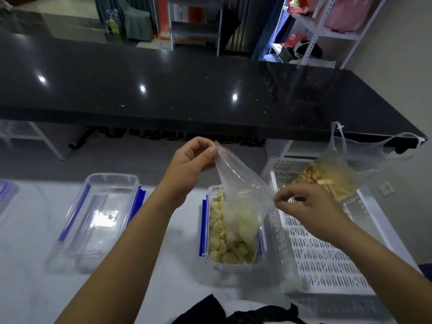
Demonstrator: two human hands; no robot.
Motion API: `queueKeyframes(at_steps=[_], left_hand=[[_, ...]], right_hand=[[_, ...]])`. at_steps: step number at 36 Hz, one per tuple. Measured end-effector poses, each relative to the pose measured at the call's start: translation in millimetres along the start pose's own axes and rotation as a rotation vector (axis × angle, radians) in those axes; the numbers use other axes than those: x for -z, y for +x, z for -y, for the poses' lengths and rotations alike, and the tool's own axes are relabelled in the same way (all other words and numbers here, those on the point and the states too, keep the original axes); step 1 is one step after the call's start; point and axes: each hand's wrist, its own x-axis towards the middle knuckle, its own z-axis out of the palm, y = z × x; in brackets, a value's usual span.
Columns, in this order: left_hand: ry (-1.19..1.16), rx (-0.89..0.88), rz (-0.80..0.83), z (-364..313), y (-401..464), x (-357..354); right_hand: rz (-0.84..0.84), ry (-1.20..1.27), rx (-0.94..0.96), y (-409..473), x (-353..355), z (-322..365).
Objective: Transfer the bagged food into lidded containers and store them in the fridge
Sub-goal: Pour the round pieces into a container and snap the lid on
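Dark cloth [236, 312] is lying nearest, at the bottom edge, out of play. Beyond it, both hands are working one clear bag [238, 183] over the open box [233, 230]: right hand [311, 206] is pinching the bag's lower corner, left hand [189, 160] is pinching its upper end, higher up. Pale chunks [219, 244] are already sitting in the box; a few seem to be still in the bag. To finish well I'd be keeping the mouth low inside the box walls, lifting the closed end and shaking gently so nothing bounces onto the table [163, 272]. Empty box [98, 216] is waiting to the left. Fries bag [327, 176] is sitting in the white crate [327, 253] on the right, probably next.
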Motion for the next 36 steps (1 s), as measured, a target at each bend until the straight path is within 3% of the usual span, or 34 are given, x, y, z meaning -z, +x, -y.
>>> queueKeyframes(at_steps=[10,24,27,30,32,36], left_hand=[[-0.089,-0.153,0.001,-33.3,2.6,4.2],[-0.079,-0.213,-0.023,-60.0,4.1,10.2],[-0.042,-0.193,0.008,-57.9,3.9,12.0],[-0.021,-0.089,0.183,-51.7,0.5,9.5],[0.041,0.013,0.291,-41.3,-1.2,-2.3],[0.147,0.061,0.220,-27.7,2.1,-28.3]], right_hand=[[-0.160,0.383,0.065,-3.1,35.4,31.9],[-0.191,0.301,0.148,18.3,50.1,45.1],[-0.245,0.267,0.181,18.5,53.3,45.0],[-0.310,0.283,0.243,17.3,53.0,44.5],[-0.256,0.223,0.218,17.4,46.6,43.4],[-0.266,0.301,0.147,17.8,49.1,39.2]])
